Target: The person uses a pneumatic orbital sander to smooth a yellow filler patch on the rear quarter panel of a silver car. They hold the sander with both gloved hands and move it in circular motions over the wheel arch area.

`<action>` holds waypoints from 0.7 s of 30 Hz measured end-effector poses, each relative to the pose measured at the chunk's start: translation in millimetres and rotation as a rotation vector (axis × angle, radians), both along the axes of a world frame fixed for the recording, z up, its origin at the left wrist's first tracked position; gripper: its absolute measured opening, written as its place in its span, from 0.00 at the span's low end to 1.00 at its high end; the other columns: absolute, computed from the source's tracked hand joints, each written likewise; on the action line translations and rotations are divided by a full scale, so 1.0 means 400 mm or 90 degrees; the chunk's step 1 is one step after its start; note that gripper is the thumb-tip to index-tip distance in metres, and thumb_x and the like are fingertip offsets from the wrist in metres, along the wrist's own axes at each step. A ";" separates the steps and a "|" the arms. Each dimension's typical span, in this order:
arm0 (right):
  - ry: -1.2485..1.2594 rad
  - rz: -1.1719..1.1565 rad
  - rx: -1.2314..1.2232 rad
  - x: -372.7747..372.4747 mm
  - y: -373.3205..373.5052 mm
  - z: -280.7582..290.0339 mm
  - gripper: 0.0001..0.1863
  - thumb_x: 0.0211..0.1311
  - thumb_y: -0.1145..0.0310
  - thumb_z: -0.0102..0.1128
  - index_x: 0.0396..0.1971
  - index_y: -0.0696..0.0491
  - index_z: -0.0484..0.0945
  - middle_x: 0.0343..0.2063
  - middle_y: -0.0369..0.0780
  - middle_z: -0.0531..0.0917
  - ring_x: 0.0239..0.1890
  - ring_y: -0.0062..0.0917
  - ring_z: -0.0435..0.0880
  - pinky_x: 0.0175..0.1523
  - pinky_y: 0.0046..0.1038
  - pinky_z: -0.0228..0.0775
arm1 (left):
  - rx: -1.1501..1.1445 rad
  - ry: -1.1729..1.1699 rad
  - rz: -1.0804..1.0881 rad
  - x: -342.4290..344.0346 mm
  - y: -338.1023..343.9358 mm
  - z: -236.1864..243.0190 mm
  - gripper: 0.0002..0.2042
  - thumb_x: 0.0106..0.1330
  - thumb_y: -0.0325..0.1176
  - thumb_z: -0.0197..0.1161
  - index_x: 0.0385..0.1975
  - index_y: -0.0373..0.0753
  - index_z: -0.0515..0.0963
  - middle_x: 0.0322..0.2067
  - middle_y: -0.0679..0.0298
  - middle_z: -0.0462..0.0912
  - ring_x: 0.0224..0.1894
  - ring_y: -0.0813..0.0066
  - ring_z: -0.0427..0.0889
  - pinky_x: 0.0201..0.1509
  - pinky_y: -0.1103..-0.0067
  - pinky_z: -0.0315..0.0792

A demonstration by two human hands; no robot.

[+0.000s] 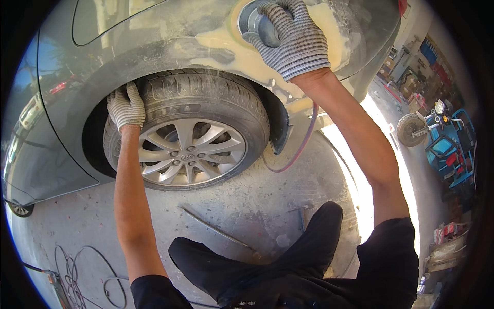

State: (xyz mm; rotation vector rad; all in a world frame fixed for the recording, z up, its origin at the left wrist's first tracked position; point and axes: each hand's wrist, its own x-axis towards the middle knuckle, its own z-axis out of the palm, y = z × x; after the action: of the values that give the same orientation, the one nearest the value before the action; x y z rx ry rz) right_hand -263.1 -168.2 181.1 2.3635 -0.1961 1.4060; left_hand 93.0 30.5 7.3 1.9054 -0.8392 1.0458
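My right hand (298, 45), in a striped knit glove, is wrapped over a round grey air sander (250, 19). The sander lies against the grey car panel above the wheel, over a patch of cream-coloured body filler (218, 42). A reddish hose (307, 138) hangs down from behind my right forearm and loops near the tyre. My left hand (126, 108), gloved alike, rests against the upper left of the tyre (206, 91), at the wheel arch edge. Its fingers point upward, lying along the tread with nothing seen in them. Silver spokes fill the wheel (186, 154).
A thin bar or tube (216, 227) lies on the concrete floor in front of my knees. Coiled dark cable (77, 273) spreads at the lower left. On the right stand a blue wheeled vehicle (447, 149) and shelves with clutter. Bright sunlight crosses the floor beside my right arm.
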 end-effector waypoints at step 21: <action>-0.007 -0.038 -0.019 -0.010 -0.045 -0.035 0.28 0.53 0.56 0.82 0.53 0.49 0.86 0.55 0.42 0.79 0.49 0.39 0.87 0.54 0.39 0.86 | -0.016 0.007 -0.025 -0.016 -0.003 0.011 0.28 0.76 0.51 0.52 0.58 0.32 0.83 0.59 0.36 0.82 0.63 0.27 0.74 0.74 0.49 0.65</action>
State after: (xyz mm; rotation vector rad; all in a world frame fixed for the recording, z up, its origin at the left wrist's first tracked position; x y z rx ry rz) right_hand -267.2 -186.4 167.2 2.3079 -0.2449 1.3846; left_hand 86.5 29.2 11.5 1.8651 -0.8502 1.0163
